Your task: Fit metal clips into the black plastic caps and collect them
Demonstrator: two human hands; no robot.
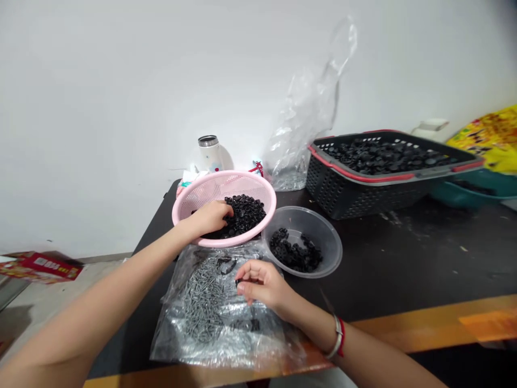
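My left hand (213,216) reaches over the rim of a pink mesh basket (189,189). Its curled fingers touch the heap of small black plastic pieces (247,211) inside; what they pinch, if anything, is hidden. Between the thumb and fingers of my right hand (260,283) is a small black plastic piece (238,282), held above a clear plastic bag (173,328). A pile of grey metal screws (203,302) lies on that bag. Beside the basket, a clear round bowl (333,250) has more black pieces (294,250) in it.
On the dark table (388,264), a black crate (343,194) with red-trimmed handles holds many black parts. Behind are an open white flask (210,153) and a standing clear bag (294,134). A teal basin (460,191) and yellow bag (490,140) are at the right.
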